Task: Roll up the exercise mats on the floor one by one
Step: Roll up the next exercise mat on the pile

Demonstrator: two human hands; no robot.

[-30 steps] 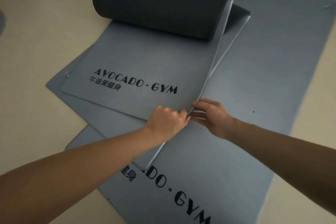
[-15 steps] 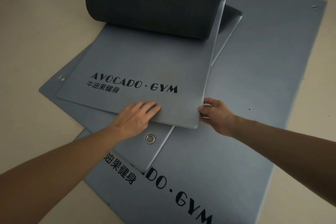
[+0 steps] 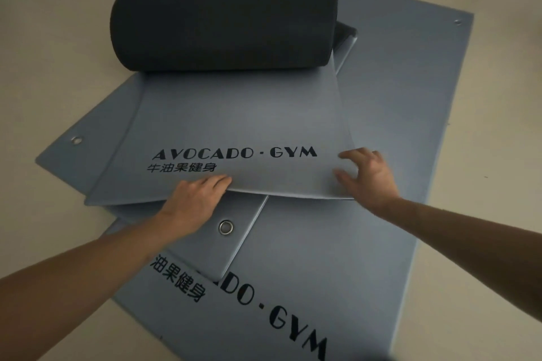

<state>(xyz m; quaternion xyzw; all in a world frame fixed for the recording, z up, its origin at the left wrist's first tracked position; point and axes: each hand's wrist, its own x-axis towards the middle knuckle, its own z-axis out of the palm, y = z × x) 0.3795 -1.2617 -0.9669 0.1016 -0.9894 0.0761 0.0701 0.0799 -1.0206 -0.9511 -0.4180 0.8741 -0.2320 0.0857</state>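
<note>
Mat [image 3: 234,126] edge touches fingertips of left hand [image 3: 193,202]; right hand [image 3: 369,179] spreads on its corner, both grips released.

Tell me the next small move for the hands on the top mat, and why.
Probably curl the near edge of the top mat up and over toward the dark roll. The left hand has straight fingers under that raised edge, the right hand rests spread on the near right corner, and the printed stretch lies flat, not yet rolled.

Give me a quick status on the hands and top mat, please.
Left hand open, fingertips at near edge of top mat. Right hand open, spread on its near corner. Far end rolled. Other mats beneath.
</note>
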